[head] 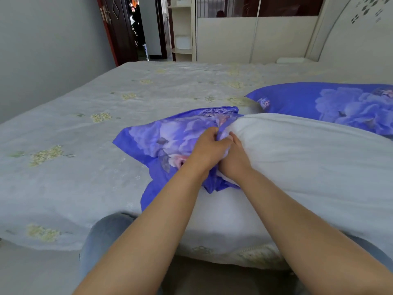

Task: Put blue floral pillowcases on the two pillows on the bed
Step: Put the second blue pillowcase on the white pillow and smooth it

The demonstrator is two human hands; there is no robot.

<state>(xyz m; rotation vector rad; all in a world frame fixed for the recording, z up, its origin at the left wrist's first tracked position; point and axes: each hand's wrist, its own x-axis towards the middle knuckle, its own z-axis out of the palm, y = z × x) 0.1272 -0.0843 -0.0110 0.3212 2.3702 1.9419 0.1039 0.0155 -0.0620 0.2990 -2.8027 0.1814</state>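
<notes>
A bare white pillow (297,167) lies across the near side of the bed. Its left end is tucked into the bunched mouth of a blue floral pillowcase (161,141), which spreads flat to the left. My left hand (209,149) grips the gathered edge of the pillowcase at the pillow's end. My right hand (232,160) lies close beside it with its fingers pressed on the pillow's end at the case's mouth. A second pillow (340,103), covered in a blue floral pillowcase, rests further back at the right.
The bed (95,116) has a pale grey floral cover. My knees in blue jeans (102,237) press against its near edge. A wardrobe (244,35) and an open doorway (146,28) stand beyond the far side. A white headboard (357,28) rises at the right.
</notes>
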